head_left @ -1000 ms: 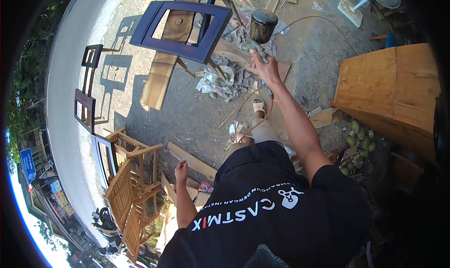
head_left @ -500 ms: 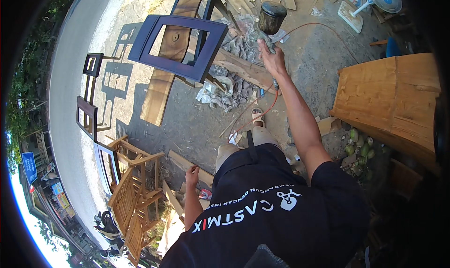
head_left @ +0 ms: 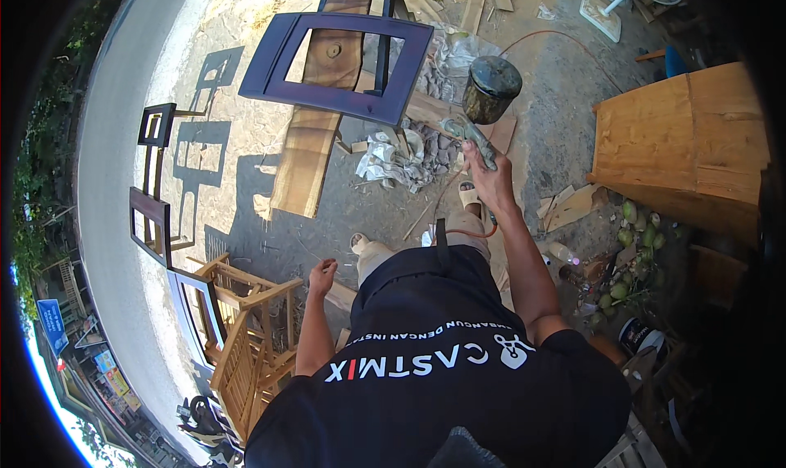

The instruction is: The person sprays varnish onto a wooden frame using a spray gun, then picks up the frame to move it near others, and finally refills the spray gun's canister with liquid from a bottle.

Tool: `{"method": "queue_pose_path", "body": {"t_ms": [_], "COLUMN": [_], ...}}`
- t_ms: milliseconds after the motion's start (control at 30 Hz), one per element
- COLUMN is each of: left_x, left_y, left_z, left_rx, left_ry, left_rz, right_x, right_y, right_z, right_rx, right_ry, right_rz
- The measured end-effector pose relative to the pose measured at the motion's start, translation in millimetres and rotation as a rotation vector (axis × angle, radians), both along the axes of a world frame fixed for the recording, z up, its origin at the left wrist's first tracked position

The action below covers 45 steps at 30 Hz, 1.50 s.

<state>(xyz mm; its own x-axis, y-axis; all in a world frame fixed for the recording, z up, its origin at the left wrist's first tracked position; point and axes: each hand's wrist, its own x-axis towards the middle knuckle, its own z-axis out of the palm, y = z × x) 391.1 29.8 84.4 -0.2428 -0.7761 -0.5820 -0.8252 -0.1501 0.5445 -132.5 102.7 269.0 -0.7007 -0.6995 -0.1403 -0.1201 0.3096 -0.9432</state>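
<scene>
Dark violet frame (head_left: 266, 63) at eleven o'clock, spray gun (head_left: 475, 136) in the right hand (head_left: 495, 181)

Violet paint covers the broad frame, which has a rectangular opening and appears across a brown wooden plank (head_left: 304, 165); whether it rests on the plank cannot be told. The right hand, between one and two o'clock from the centre of the view, is wrapped around the spray gun. A stained, lidded cup (head_left: 491, 91) sits at the gun's far end, at one o'clock, with a gap between it and the frame. Near the centre, toward three o'clock, an orange-red hose (head_left: 485, 234) curves below the right hand.

The left hand (head_left: 322, 277) hangs at eight o'clock, its fingers loosely curled; whether anything lies within them cannot be told.

Crumpled sheets (head_left: 397, 161) lie on the ground at twelve o'clock. Two smaller dark frames stand at ten (head_left: 166, 132) and nine o'clock (head_left: 164, 247), beside the road (head_left: 123, 140). A slatted wooden chair (head_left: 233, 382) is at eight o'clock, a wooden cabinet (head_left: 655, 132) between two and three, and green coconuts (head_left: 629, 237) at three.
</scene>
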Motion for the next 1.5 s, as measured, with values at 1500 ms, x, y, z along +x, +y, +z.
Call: {"method": "queue_pose_path", "body": {"t_ms": [1500], "left_x": [353.6], "left_y": [-28.4], "left_z": [-81.4], "left_rx": [0.226], "left_ry": [0.122], "left_rz": [0.227], "right_x": [399.2], "right_y": [-377.0], "right_z": [8.9], "right_rx": [-0.024], "right_ry": [0.432], "right_rz": [0.055]}}
